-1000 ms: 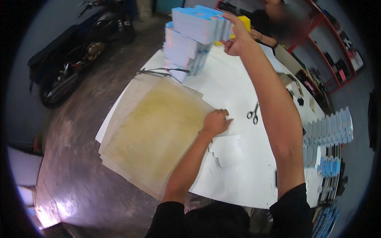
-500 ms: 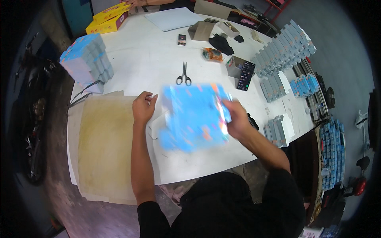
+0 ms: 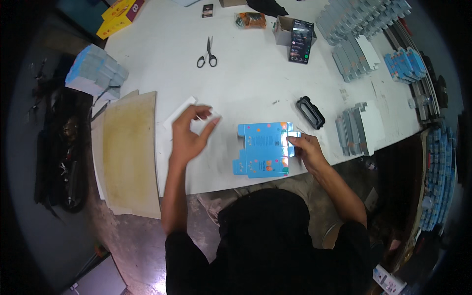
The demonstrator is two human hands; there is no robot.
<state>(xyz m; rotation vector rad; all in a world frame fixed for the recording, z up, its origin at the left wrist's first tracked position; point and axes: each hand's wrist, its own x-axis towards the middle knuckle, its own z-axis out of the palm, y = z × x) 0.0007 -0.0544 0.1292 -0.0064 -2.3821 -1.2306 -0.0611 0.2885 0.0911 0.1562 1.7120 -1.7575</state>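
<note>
R hand (image 3: pixel 306 149): I pinched flat blue carton (image 3: pixel 265 141), just left of R fingers, by edge flaps, prob. so printed face showed clear. L hand (image 3: pixel 188 140): fingers half-curled, no load seen; contact w/ white card (image 3: pixel 178 111) just past them, couldn't tell. Black case-like item (image 3: pixel 304 110) lay just beyond R fingers, within reach. Scissors (image 3: pixel 209 55) farther, beyond L fingertips, blades pointing away, maybe for safe pickup. Farther still, phone (image 3: pixel 301 43) leaned agst small box (image 3: pixel 282 32), prob. for viewing.

Near the centre of the frame, your right hand (image 3: pixel 308 151) grips the right edge of a flat blue carton (image 3: pixel 265 153), while your left hand (image 3: pixel 189 136) hovers, thumb and fingers apart, below the upper-centre scissors (image 3: pixel 209 52).
</note>
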